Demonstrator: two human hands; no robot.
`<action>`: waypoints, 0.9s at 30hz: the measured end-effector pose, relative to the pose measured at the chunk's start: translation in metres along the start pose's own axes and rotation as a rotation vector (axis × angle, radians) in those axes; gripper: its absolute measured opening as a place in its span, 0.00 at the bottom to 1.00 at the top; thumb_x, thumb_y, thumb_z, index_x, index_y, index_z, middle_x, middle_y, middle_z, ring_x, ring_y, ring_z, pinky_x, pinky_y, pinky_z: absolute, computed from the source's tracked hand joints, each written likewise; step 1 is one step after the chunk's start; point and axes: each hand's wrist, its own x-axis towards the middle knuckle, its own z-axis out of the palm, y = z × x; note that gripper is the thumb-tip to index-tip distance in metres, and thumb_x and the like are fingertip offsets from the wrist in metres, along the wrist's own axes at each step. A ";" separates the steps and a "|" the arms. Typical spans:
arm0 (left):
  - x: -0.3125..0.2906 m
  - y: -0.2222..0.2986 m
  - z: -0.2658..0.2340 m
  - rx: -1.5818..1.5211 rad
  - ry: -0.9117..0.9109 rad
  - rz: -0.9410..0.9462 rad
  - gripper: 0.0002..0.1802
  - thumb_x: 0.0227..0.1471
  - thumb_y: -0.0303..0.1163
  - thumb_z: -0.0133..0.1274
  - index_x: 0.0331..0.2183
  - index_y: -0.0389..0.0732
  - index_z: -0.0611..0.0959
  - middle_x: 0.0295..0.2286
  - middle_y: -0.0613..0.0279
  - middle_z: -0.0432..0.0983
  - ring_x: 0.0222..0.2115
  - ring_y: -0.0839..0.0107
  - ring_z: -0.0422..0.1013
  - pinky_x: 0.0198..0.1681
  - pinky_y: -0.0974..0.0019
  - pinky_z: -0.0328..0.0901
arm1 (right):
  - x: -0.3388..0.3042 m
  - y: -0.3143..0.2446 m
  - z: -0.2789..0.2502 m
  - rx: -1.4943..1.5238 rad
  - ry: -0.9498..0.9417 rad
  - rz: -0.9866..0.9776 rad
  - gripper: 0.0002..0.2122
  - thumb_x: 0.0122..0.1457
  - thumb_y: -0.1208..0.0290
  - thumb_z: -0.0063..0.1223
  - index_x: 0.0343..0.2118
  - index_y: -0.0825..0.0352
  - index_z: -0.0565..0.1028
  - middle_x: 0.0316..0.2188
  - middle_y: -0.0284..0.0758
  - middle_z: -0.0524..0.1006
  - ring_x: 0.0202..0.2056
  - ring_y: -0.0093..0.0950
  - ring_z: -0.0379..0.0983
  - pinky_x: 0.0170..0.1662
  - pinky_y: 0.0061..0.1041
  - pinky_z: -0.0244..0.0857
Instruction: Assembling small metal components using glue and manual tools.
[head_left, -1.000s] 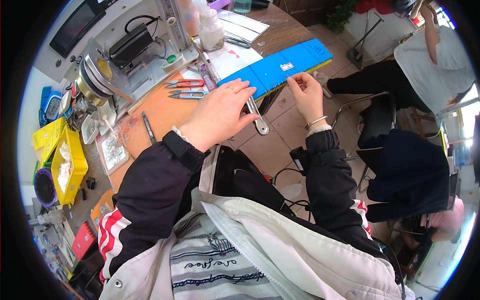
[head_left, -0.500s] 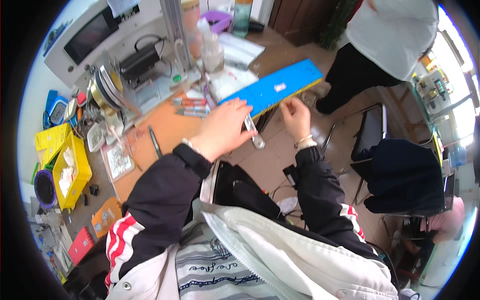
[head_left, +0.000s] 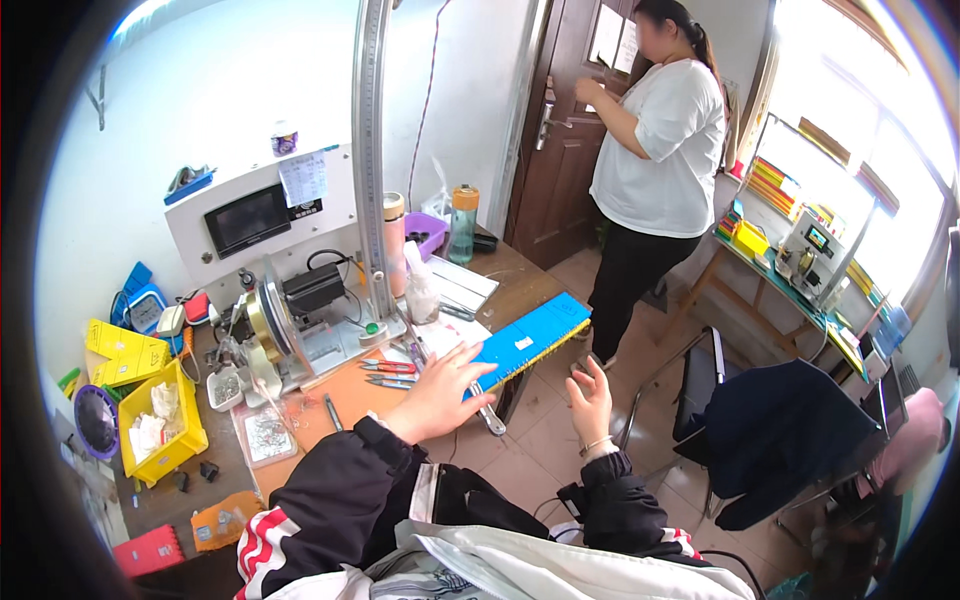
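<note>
Leftmost, the left hand (head_left: 440,392) lies flat, fingers spread, on the near end of the long blue board (head_left: 530,338) at the workbench (head_left: 170,490) edge, clamping nothing. That board juts off the bench toward the door; it looks stiff, light and smooth, best gripped along both long edges. Further right, the right hand (head_left: 592,402) hovers open, holding nothing, just below its overhanging end.

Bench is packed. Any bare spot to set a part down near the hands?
One bare patch: the orange mat between the pliers and the left hand, beside the tweezers. The far desk corner past the blue ruler, towards the door, looks open too. It is crowded around the winding machine and the yellow bin. The right hand hangs off the edge, over the floor.
</note>
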 end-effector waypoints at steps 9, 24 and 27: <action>-0.028 0.179 -0.182 -0.967 0.248 0.911 0.13 0.64 0.30 0.43 0.43 0.33 0.79 0.46 0.49 0.73 0.50 0.51 0.69 0.58 0.50 0.57 | -0.003 -0.006 0.001 0.069 -0.127 -0.008 0.25 0.58 0.74 0.59 0.59 0.61 0.67 0.43 0.35 0.77 0.30 0.16 0.71 0.28 0.17 0.68; -0.051 0.212 -0.156 -1.677 -0.015 0.827 0.10 0.60 0.27 0.47 0.38 0.31 0.81 0.40 0.49 0.74 0.42 0.53 0.69 0.49 0.55 0.62 | -0.005 -0.053 -0.016 0.018 -0.135 -0.066 0.20 0.58 0.71 0.59 0.54 0.63 0.72 0.41 0.33 0.79 0.26 0.14 0.72 0.27 0.17 0.65; -0.043 0.223 -0.156 -1.684 -0.217 0.791 0.11 0.61 0.26 0.45 0.41 0.31 0.79 0.44 0.48 0.73 0.46 0.51 0.68 0.52 0.52 0.59 | -0.006 -0.071 -0.025 0.000 -0.115 -0.089 0.19 0.57 0.71 0.59 0.52 0.66 0.73 0.41 0.34 0.78 0.22 0.14 0.71 0.27 0.17 0.65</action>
